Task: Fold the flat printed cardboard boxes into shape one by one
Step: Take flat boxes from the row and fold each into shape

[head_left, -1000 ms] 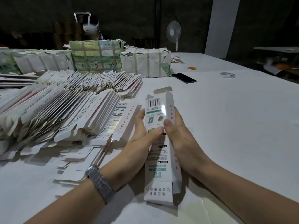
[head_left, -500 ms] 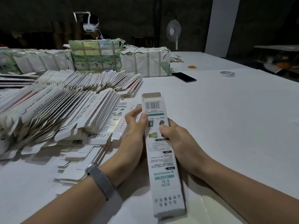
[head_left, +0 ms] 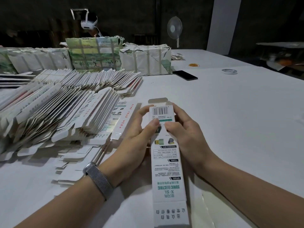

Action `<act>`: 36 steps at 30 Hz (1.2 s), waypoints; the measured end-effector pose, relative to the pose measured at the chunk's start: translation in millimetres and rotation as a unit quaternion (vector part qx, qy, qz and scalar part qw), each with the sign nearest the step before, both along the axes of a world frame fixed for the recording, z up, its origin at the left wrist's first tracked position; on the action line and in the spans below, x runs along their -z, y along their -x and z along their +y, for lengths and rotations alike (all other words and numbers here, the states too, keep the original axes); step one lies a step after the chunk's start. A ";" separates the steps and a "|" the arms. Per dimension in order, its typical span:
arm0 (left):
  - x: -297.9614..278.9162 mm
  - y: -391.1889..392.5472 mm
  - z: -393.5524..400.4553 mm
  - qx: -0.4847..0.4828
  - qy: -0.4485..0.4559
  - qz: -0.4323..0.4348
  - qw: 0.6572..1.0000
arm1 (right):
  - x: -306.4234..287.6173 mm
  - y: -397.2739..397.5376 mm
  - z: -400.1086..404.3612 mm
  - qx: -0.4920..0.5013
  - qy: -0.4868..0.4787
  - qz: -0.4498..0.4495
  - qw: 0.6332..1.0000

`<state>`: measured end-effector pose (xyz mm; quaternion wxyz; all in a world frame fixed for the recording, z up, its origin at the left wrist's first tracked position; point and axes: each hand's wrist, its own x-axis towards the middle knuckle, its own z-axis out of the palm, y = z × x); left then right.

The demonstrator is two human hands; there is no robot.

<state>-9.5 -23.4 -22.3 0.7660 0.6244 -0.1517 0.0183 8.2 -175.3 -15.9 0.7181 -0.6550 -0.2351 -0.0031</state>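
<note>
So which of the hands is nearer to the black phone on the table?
Right. The right hand grips the box on the side towards the phone; the left hand grips its other side, farther away.

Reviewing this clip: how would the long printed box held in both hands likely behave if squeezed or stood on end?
The box, gripped by the left hand and right hand, is thin card, so probably light and easily crushed. Its glossy face may be somewhat slippery. Long and narrow with its far flap open, it would likely tip if stood upright.

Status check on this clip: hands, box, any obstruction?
Left hand and right hand gripping box. Far flap open. Flat stack left, nothing blocking.
</note>
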 end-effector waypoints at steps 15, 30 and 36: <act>-5.8 8.6 -0.4 0.042 -0.019 0.018 0.999 | -6.6 -4.3 -4.6 0.051 -0.032 0.051 0.997; -3.6 6.4 -0.2 0.017 -0.056 -0.003 0.998 | -7.0 -4.3 -7.4 0.074 -0.082 0.008 0.994; -4.8 7.5 -1.5 0.020 -0.005 0.011 1.000 | -7.1 -3.2 -6.6 0.073 -0.069 0.003 0.995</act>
